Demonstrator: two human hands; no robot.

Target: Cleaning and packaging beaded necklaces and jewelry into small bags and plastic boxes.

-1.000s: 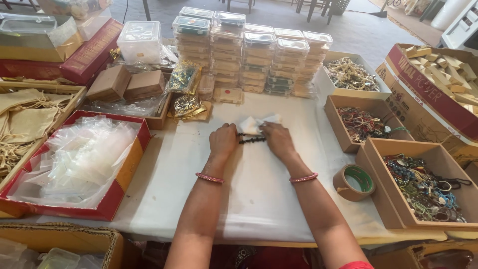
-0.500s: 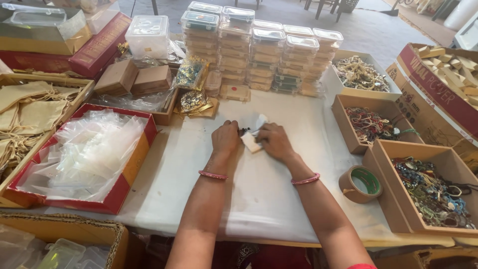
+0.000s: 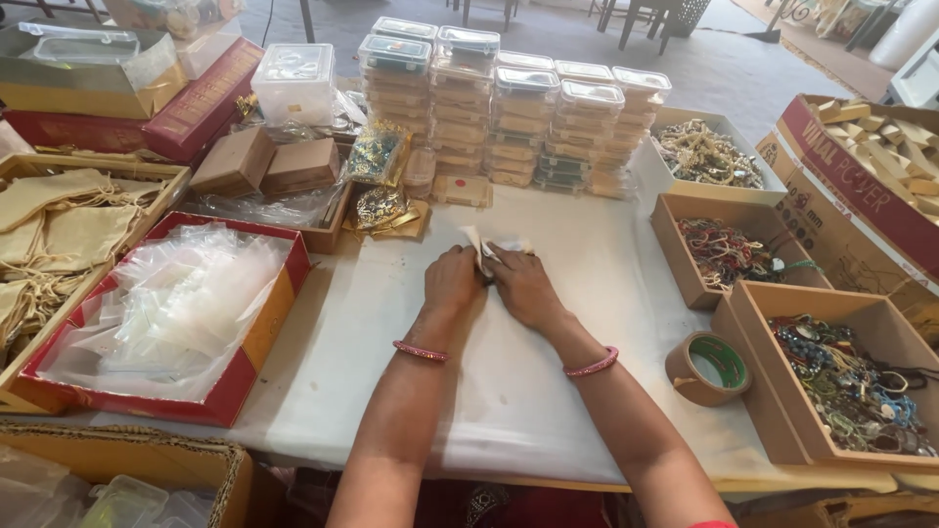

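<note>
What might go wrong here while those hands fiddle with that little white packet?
Both the left hand and right hand pinch the small white packet, hiding most of it, so whatever is inside could slip out unnoticed onto the white table cover. The tape roll sits close to the right forearm, so an elbow sweep might knock it. The stacked clear boxes stand just beyond the hands; a forward reach could topple them.
</note>
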